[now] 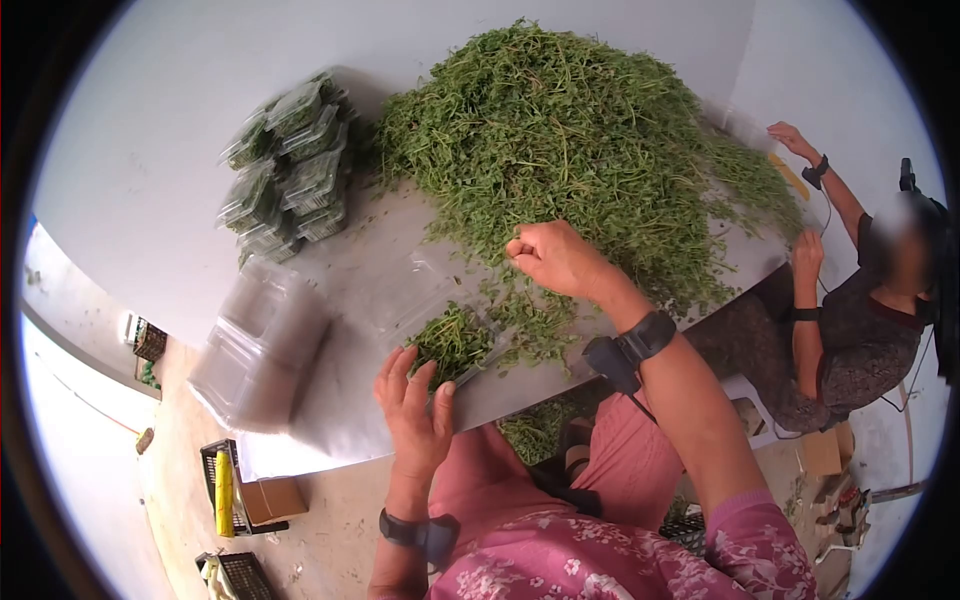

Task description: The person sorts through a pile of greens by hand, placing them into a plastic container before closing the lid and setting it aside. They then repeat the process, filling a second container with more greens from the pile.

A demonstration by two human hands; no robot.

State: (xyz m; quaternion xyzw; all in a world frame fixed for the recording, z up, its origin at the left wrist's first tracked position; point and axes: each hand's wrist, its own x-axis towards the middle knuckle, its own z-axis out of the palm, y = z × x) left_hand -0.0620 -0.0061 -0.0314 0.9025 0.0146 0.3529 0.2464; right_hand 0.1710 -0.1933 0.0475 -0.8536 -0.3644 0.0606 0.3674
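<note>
A large heap of green leafy stems (pixel 560 140) covers the back of the table. My right hand (pixel 555 258) is over the heap's front edge, fingers curled into a pinch; what it holds, if anything, is too small to name. An open clear plastic box (pixel 410 300) lies in front of me, its lid part tilted to the back left, with greens (pixel 452 340) in its near part. At the left side of those greens is my left hand (pixel 415 405), its fingers spread. Loose sprigs (pixel 535 325) lie right of the box.
Closed boxes filled with greens (pixel 300 170) are piled at the back left. Nested unfilled clear boxes (pixel 258 345) stand near the table's left edge. Another person (pixel 850 330) sits at the right. Black crates (pixel 235 575) and a cardboard box (pixel 272 500) are on the floor.
</note>
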